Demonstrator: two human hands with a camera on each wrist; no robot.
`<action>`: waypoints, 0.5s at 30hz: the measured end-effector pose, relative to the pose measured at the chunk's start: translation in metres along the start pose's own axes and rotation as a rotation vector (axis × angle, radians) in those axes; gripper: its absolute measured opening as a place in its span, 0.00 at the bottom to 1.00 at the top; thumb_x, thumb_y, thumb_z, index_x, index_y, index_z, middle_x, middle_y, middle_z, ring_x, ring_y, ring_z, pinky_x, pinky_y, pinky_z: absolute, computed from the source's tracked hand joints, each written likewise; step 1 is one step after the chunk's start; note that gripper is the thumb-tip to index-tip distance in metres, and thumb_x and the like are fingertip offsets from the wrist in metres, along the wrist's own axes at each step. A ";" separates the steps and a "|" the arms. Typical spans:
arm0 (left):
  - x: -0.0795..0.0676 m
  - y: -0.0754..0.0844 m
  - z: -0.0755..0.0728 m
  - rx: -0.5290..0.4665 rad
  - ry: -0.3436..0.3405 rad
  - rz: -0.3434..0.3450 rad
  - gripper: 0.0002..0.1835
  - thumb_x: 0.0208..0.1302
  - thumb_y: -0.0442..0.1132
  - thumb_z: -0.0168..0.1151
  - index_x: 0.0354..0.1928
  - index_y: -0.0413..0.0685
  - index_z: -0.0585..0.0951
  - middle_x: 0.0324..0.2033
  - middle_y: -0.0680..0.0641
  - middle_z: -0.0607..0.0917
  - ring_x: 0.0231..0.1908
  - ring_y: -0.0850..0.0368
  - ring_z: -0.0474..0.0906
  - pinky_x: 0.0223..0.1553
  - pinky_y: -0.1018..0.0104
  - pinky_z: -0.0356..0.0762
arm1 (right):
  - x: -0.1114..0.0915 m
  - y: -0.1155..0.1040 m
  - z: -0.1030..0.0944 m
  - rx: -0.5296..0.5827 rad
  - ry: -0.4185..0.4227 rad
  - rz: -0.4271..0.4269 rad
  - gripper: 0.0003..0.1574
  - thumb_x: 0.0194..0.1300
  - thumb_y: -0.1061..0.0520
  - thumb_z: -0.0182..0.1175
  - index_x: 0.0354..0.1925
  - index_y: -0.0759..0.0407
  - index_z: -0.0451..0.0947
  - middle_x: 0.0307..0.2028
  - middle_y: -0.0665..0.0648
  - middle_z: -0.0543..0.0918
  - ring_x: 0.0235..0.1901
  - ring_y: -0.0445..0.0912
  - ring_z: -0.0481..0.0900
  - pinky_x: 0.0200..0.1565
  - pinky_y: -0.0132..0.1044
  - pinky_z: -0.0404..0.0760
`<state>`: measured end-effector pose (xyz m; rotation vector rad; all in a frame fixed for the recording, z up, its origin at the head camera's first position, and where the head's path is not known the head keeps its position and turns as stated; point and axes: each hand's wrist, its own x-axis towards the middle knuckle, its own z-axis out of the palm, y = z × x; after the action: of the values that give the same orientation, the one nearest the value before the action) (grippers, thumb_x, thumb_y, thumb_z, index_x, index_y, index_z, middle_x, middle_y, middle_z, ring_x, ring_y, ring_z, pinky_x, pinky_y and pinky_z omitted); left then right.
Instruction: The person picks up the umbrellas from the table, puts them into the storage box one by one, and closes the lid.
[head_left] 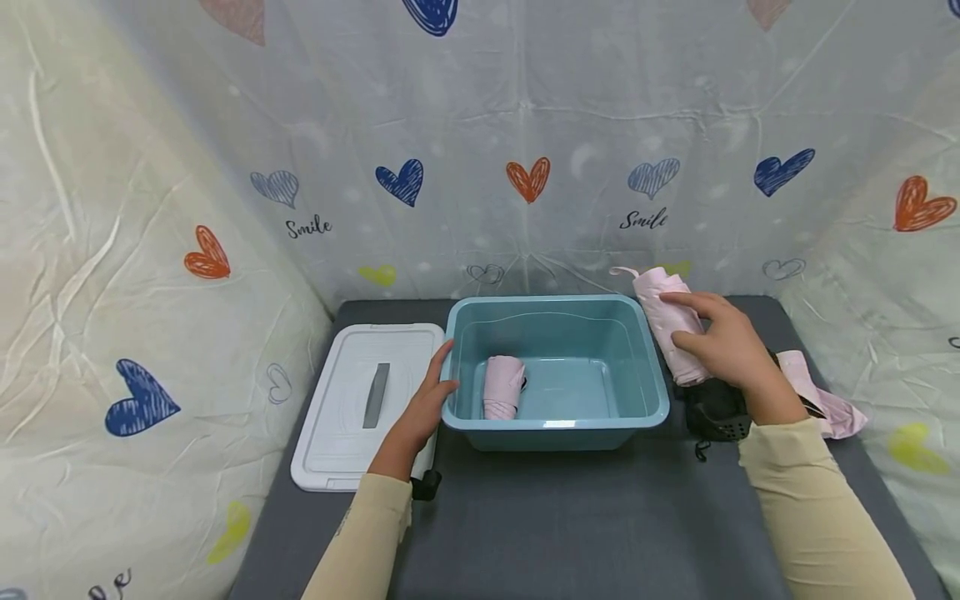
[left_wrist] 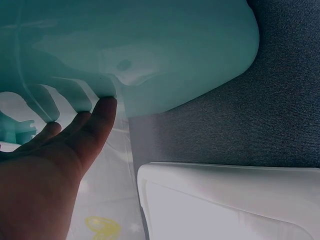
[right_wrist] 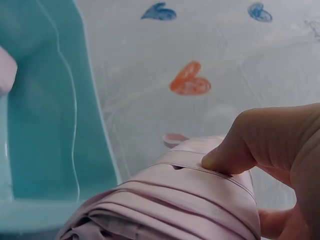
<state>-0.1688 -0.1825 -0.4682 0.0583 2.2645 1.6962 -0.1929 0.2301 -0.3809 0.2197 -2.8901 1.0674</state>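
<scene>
We see right hand pinching rolled pink bundle beside teal bin; left hand, fingers spread, touches bin.

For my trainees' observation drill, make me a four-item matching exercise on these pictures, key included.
1. Lid
2. Bin
3. Smaller pink bundle
4. Larger pink bundle

A. Between the thumb and fingers of the right grip
B. White, lying left of the bin
C. Lying in the left half of the bin
D. Blue-green, touched at its left rim by the left grip

Pairs: 1-B; 2-D; 3-C; 4-A
</scene>
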 end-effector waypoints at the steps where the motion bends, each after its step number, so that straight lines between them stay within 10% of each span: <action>1: 0.000 0.000 0.000 0.001 -0.001 0.001 0.35 0.74 0.37 0.40 0.77 0.65 0.42 0.77 0.46 0.38 0.75 0.40 0.43 0.66 0.36 0.53 | 0.001 -0.003 0.001 0.009 -0.009 -0.003 0.33 0.62 0.61 0.57 0.67 0.55 0.70 0.66 0.70 0.65 0.56 0.64 0.70 0.40 0.54 0.78; 15: 0.001 -0.001 -0.001 -0.010 0.006 -0.005 0.35 0.74 0.37 0.40 0.77 0.65 0.42 0.77 0.46 0.38 0.74 0.39 0.43 0.66 0.35 0.53 | 0.024 -0.023 0.035 0.112 -0.191 -0.052 0.34 0.61 0.62 0.56 0.66 0.49 0.70 0.69 0.64 0.64 0.52 0.59 0.72 0.38 0.42 0.79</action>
<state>-0.1696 -0.1833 -0.4696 0.0454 2.2584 1.7069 -0.2134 0.1872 -0.3906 0.4214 -2.9710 1.2663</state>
